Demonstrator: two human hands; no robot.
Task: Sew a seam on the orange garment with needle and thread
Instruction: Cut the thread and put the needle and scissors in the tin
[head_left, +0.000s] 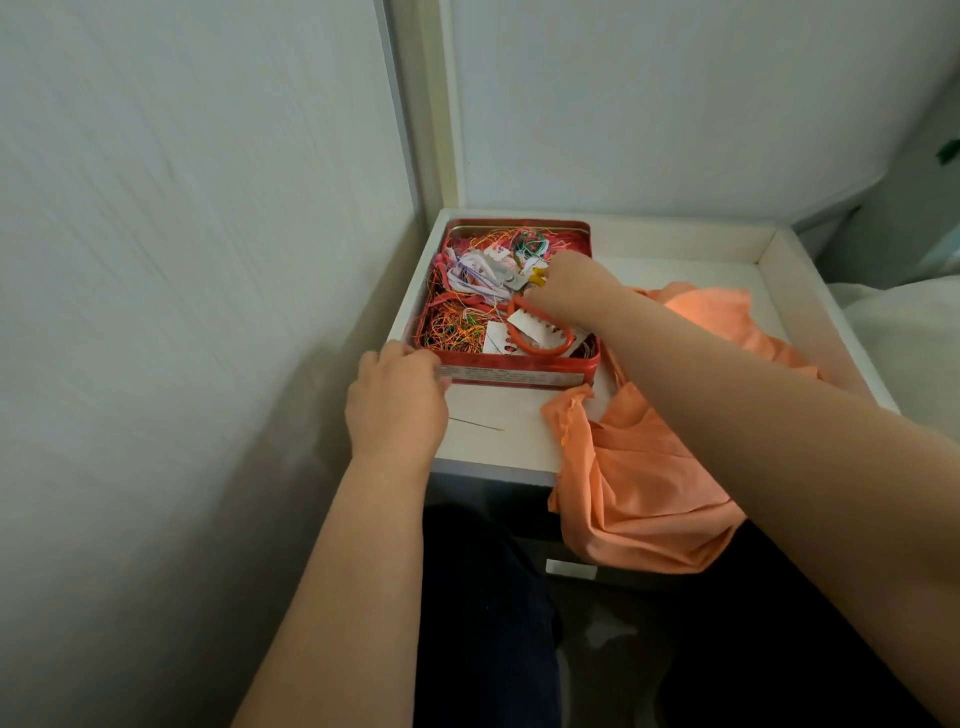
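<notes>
Nearest: dark trousers (483, 597) on the lap, fabric detail lost in shadow. Crumpled orange garment (639, 499), thin matte cloth with soft folds, drapes off the front edge of the white worktop (498, 447) onto the lap; its far part lies on the worktop right of the tin, partly hidden under the right forearm. A thin needle (480, 423) lies bare on the worktop just in front of the tin, beside the left hand; any thread on it too fine to tell. Left hand (397, 402) grips the tin's near-left corner, fingers curled on the wall. Red tin (514, 371), rectangular, rounded corners, lidless, printed label strip on the front wall, text unreadable. Inside: tangled thread (452, 322) in orange, green, red, white; paper cards; an orange ring-shaped band (540, 348). Right hand (569, 288) reaches into the tin, fingers bent down into the contents, fingertips hidden, so whether it holds anything can't be told. Worktop has raised white rims (763, 244). Behind: pale textured walls (182, 208).
</notes>
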